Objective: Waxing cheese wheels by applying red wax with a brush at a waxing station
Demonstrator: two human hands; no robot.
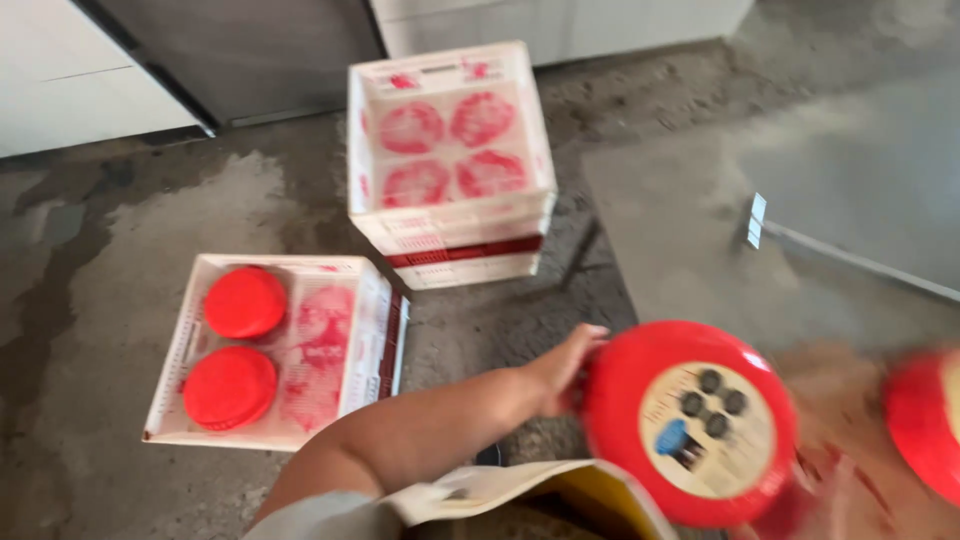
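From the head view I see my left hand [565, 365] stretched out across the lower middle, its grip pressed against the left rim of a round red cheese wheel [690, 422]. The wheel sits low and right of centre, above the concrete floor [130, 250], with its flat labelled face turned up toward me and a little to the left; being a disc, it has no real long axis, only its thin edge running out toward the hand. My right hand [815, 500] shows only as a blur under the wheel's lower right edge, and I cannot tell how its grip stands. A second red wheel [930, 420], blurred, is cut off at the right border, near the first but apart from it. To the left, on the floor, lies a white crate [375, 330] with two red wheels [238, 345] in its left half, the right half bare and stained red. Behind it, well apart, stands a stack of white crates [455, 235], the top one stained with four red rings. A yellow and white apron edge [560, 490] hangs just below my forearm.
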